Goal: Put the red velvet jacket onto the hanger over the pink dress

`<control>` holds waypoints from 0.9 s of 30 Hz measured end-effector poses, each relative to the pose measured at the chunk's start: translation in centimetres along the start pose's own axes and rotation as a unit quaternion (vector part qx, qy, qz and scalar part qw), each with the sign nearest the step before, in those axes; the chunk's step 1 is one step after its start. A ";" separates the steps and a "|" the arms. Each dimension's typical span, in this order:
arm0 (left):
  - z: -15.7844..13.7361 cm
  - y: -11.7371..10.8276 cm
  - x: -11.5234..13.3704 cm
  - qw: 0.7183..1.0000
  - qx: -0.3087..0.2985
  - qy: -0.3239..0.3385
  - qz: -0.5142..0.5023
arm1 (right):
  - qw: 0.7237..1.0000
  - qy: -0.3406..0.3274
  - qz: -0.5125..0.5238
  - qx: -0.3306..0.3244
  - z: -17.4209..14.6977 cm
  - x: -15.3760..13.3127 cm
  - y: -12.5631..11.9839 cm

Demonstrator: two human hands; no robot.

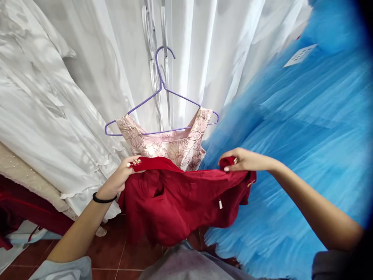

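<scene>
In the lower middle of the head view, from far away, I saw one red garment [180, 202] held up in front of one pink dress [171, 149]. I could not tell if the two touched. The left hand [119, 177] was curled around the left end of the top edge. The right hand [241, 160] pinched the right end between thumb and fingers. The red garment looked soft, floppy and light to me, maybe a bit slippery. I thought both top ends were good places to hold, since the rest hung in loose folds. I counted one white tag [220, 204] on it and three gold bits [136, 162], small enough to snag. The pink dress hung by two straps on one purple hanger [145, 100], in the upper middle. Puffy blue cloth [305, 136] filled the right side, and white clothes [43, 109] hung at upper left, both too bunched to count. One black band [103, 200] circled the left wrist.
</scene>
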State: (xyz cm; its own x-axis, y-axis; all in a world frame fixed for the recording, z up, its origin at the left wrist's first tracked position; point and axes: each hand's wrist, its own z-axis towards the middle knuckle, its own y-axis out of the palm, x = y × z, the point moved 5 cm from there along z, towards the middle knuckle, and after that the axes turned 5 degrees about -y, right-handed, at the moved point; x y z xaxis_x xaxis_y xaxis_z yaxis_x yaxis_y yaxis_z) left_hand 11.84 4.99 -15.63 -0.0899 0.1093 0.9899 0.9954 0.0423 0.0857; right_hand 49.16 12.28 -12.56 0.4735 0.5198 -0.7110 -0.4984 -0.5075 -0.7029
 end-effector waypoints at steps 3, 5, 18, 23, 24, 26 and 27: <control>0.5 2.0 -0.5 0.999 -0.017 -0.036 -0.005 | 0.944 0.034 0.129 0.303 -4.1 1.7 -6.1; 1.0 4.4 -0.8 0.997 -0.044 -0.069 0.003 | 0.864 0.053 0.226 0.447 -7.0 2.5 -8.4; 2.8 20.1 1.0 0.898 -0.349 0.165 0.212 | 0.985 0.009 0.145 0.093 -1.6 0.8 5.3; 9.3 14.2 9.0 0.904 -0.054 0.333 0.263 | 0.888 0.153 0.123 0.415 -5.6 5.2 -6.2; 11.1 13.8 10.3 0.902 -0.025 0.339 0.268 | 0.870 0.154 0.109 0.455 -5.2 5.8 -8.1; 14.9 14.2 11.6 0.914 -0.032 0.290 0.282 | 0.859 0.147 0.069 0.485 -2.8 6.6 -10.8; 16.6 14.8 11.8 0.924 -0.050 0.255 0.279 | 0.867 0.144 0.045 0.476 -1.0 6.7 -11.6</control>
State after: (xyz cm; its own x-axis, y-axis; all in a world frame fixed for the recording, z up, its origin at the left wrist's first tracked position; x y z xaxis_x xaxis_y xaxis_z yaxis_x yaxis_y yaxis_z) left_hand 24.96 23.40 -4.54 0.4406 -0.3973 0.8050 0.8821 0.0251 -0.4704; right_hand 58.83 20.98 -9.21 0.4945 0.2446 -0.8341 -0.8513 0.3300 -0.4079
